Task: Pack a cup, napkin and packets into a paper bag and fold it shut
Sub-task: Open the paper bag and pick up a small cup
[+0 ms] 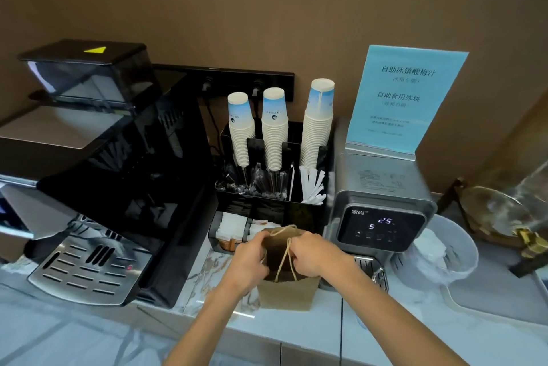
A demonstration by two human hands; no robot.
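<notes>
Left hand (250,257) and right hand (310,253), fingers curled closed over opposite top edges of an upright brown paper bag with twisted-cord handles (286,291), holding its mouth apart. The bag stands on a pale marbled counter (207,273). Just behind it: a black organiser (308,211) holding three stacks of white-and-blue paper cups (274,134) and white packets (234,224). Left, a black coffee machine (124,187); right, a silver water dispenser (382,217).
</notes>
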